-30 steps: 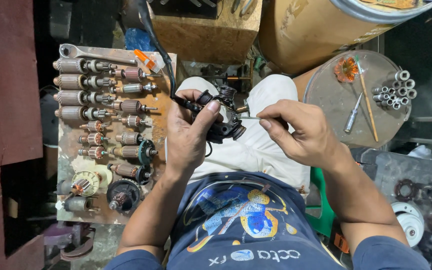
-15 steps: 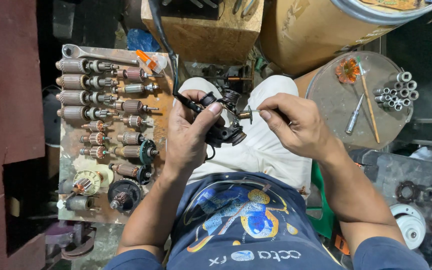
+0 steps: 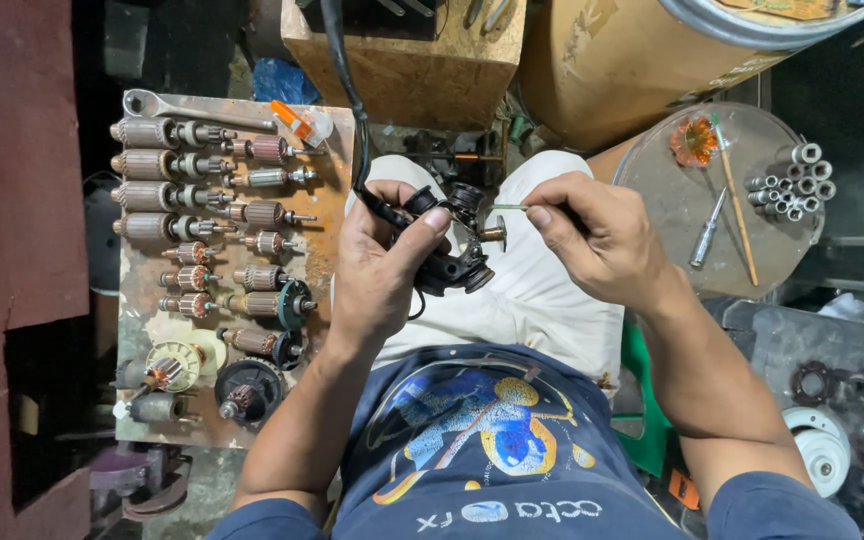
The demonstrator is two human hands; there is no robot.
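Note:
My left hand [image 3: 384, 262] grips a black power-tool motor housing [image 3: 449, 243] over my lap, its black cable [image 3: 347, 90] running up and away. My right hand [image 3: 597, 237] pinches a thin screwdriver [image 3: 508, 208] whose tip meets the right side of the housing. Both hands sit close together above my light trousers.
On the left, a rusty board [image 3: 330, 215] carries rows of several motor armatures [image 3: 170, 165], a wrench [image 3: 180, 105] and an orange-handled tool [image 3: 296, 120]. A round metal tray [image 3: 672, 215] at right holds a screwdriver [image 3: 707, 230], a stick and several small sleeves [image 3: 792, 185]. A wooden box [image 3: 407, 60] stands ahead.
My right hand shifted toward the housing and back a little, keeping the thin screwdriver at it. The left hand kept its grip on the housing.

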